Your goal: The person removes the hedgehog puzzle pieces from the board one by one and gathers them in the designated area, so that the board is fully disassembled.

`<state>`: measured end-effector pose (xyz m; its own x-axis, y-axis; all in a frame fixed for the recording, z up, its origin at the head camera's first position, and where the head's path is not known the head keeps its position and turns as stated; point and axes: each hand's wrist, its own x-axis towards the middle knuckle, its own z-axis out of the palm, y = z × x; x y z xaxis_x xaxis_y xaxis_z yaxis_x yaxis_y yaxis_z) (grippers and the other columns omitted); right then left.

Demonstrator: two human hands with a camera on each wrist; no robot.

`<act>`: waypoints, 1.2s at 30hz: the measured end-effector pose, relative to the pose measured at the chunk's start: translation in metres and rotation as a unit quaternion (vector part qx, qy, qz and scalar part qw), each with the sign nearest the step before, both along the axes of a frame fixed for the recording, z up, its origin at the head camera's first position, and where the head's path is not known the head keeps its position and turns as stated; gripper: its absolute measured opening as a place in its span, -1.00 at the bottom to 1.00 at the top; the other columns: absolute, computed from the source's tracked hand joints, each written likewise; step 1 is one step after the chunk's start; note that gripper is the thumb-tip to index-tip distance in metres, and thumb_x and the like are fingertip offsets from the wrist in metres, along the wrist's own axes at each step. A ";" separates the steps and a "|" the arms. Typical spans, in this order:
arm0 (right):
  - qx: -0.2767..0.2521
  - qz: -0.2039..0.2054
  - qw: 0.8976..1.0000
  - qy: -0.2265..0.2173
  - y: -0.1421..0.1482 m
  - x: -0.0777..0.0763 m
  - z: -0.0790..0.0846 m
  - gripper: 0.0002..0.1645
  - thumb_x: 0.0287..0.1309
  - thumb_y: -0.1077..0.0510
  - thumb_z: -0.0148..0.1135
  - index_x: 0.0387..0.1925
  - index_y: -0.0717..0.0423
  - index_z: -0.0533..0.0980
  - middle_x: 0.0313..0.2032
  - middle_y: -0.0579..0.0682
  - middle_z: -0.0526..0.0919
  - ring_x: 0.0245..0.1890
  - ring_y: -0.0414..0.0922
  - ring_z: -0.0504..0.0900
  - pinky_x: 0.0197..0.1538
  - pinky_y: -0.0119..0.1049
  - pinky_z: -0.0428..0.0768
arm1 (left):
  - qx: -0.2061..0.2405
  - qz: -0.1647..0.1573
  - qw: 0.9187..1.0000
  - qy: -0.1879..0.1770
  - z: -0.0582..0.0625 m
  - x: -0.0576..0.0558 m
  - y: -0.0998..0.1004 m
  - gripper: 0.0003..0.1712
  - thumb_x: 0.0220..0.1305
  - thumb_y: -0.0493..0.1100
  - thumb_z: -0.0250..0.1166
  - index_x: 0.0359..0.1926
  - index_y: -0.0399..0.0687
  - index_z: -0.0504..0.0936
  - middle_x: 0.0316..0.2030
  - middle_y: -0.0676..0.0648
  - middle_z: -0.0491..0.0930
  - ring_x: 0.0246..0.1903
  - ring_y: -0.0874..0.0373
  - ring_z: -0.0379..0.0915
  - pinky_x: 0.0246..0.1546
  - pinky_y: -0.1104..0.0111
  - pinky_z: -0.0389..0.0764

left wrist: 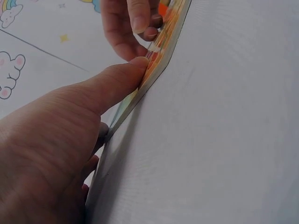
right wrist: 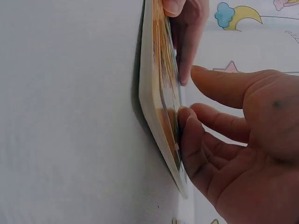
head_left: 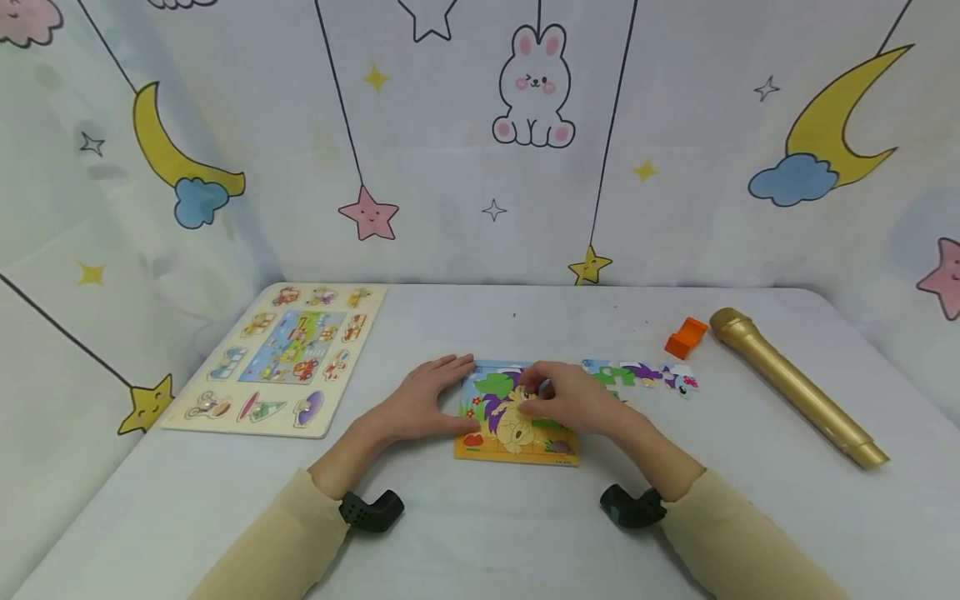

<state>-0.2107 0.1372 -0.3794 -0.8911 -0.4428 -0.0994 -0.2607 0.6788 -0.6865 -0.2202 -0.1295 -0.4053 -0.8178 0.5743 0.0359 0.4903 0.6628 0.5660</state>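
Observation:
A jigsaw puzzle board (head_left: 516,433) with a yellow, purple-haired cartoon animal lies on the white table. My left hand (head_left: 420,404) rests at its left side, the thumb pressing on the front left part of the frame and the fingers stretched toward the far left corner. Over the puzzle's right half, my right hand (head_left: 573,398) touches the picture with bent fingertips. In the right wrist view a gap shows between its thumb and fingers, and I see no piece there. Loose puzzle pieces (head_left: 647,375) lie beyond the right hand, partly hidden by it.
At the left lies a large wooden puzzle board (head_left: 225,415) with vehicle pictures. An orange block (head_left: 686,338) and a gold microphone (head_left: 798,387) lie at the right. A patterned cloth (head_left: 450,158) hangs behind the table.

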 end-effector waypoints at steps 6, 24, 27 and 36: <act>0.018 0.001 1.000 0.004 -0.004 0.001 0.000 -0.55 0.24 0.07 0.42 0.08 0.18 0.56 -0.25 -0.08 0.59 -0.28 -0.12 0.51 -0.22 -0.29 0.58 | 0.002 -0.001 1.000 0.002 -0.001 -0.001 -0.002 0.04 0.16 0.22 0.44 0.53 -0.12 0.25 0.53 -0.02 0.13 0.52 -0.12 -0.11 0.46 -0.11 -0.06; 0.051 0.011 0.998 0.021 -0.008 0.004 0.002 -0.37 0.22 0.05 0.44 0.25 0.23 0.50 -0.18 0.00 0.47 -0.23 -0.10 0.45 -0.18 -0.27 0.54 | 0.002 -0.001 1.000 0.004 -0.002 -0.002 -0.003 0.05 0.15 0.22 0.44 0.53 -0.11 0.24 0.54 -0.01 0.13 0.52 -0.11 -0.11 0.46 -0.11 -0.06; 0.045 0.010 0.999 0.028 -0.008 0.004 0.002 -0.39 0.23 0.07 0.44 0.24 0.21 0.49 -0.16 0.00 0.48 -0.21 -0.09 0.45 -0.14 -0.26 0.55 | 0.002 -0.001 1.000 0.004 -0.002 -0.002 -0.002 0.05 0.16 0.22 0.44 0.53 -0.12 0.24 0.53 -0.01 0.14 0.52 -0.12 -0.10 0.46 -0.11 -0.06; -0.012 0.008 1.000 0.012 -0.005 0.003 0.002 -0.45 0.26 0.16 0.39 0.20 0.12 0.37 -0.21 -0.02 0.57 -0.25 -0.08 0.51 -0.14 -0.24 0.60 | 0.000 0.004 1.000 -0.001 -0.002 -0.002 -0.001 0.06 0.15 0.24 0.44 0.54 -0.09 0.24 0.54 0.01 0.13 0.52 -0.11 -0.11 0.45 -0.12 -0.04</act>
